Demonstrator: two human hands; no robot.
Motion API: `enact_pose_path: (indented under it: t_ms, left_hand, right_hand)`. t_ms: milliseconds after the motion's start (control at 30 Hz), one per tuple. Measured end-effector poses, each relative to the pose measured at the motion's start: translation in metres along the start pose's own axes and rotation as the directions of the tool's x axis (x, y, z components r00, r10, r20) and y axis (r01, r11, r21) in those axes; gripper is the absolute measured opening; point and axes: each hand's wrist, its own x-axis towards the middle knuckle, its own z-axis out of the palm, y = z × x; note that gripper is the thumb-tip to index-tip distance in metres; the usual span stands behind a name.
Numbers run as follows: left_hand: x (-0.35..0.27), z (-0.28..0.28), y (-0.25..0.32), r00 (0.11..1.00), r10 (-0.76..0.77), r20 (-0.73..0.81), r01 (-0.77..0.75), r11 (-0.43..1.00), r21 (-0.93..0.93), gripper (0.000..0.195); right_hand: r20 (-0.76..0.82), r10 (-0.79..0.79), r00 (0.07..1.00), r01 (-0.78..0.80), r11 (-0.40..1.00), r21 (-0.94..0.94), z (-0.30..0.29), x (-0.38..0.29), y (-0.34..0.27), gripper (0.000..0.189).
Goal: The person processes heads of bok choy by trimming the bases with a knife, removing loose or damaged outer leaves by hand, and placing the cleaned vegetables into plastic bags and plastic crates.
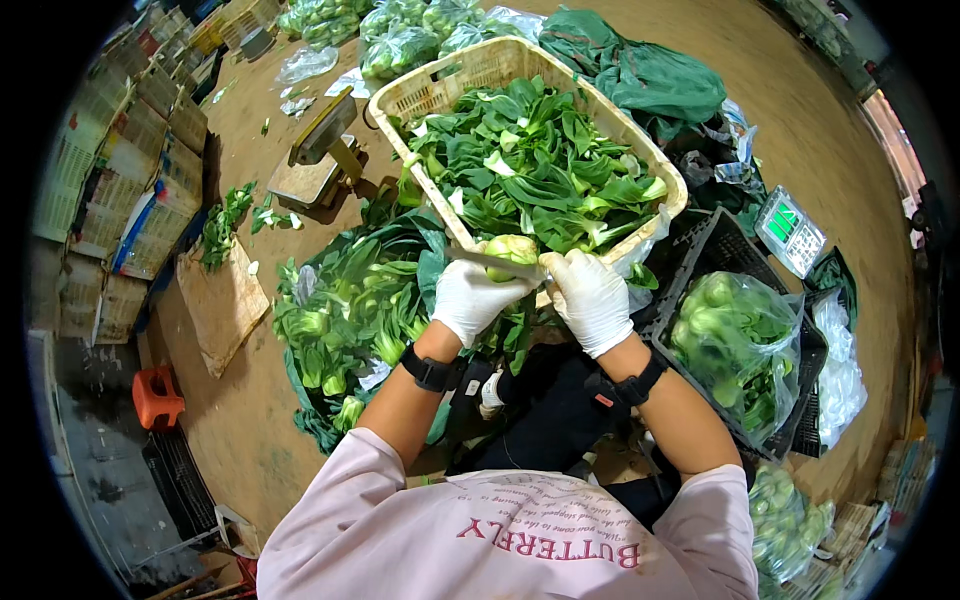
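My left hand (474,296), in a white glove, is closed around a head of bok choy (511,249), its pale base turned up and its leaves hanging below. In my gloved right hand (591,298) is a knife (491,260), its blade lying across the bok choy's base; the hand hides the handle. Both hands are at the near edge of a cream plastic crate (420,180) heaped with loose bok choy leaves (525,157). To the left, whole bok choy heads (322,337) lie in a green sack (300,382).
At right, a black crate (675,300) holds bagged bok choy (724,337), beside a digital scale (791,231). Another scale (311,176) stands upper left. Bagged greens (405,45) and a green net sack (660,79) lie beyond the cream crate. A red stool (157,397) is far left.
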Motion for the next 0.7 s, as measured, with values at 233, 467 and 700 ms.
enact_pose_path:
  t_ms: [233, 467, 700]
  left_hand:
    - [0.009, -0.003, 0.027, 0.956, -0.293, 0.001, 0.287, 0.935, 0.211, 0.04]
    - [0.02, 0.003, 0.025, 0.99, -0.119, -0.081, 0.073, 0.901, -0.428, 0.061]
    - [0.015, 0.021, 0.0, 0.97, 0.107, 0.219, -0.038, 0.953, -0.299, 0.07]
  right_hand:
    - [0.048, 0.143, 0.989, -0.144, 0.989, 0.022, 0.027, 0.001, 0.028, 0.024]
    - [0.45, 0.582, 0.677, -0.732, 0.596, 0.33, 0.008, -0.009, 0.11, 0.027]
    - [0.397, 0.45, 0.8, -0.425, -0.041, 0.904, 0.001, 0.005, 0.011, 0.031]
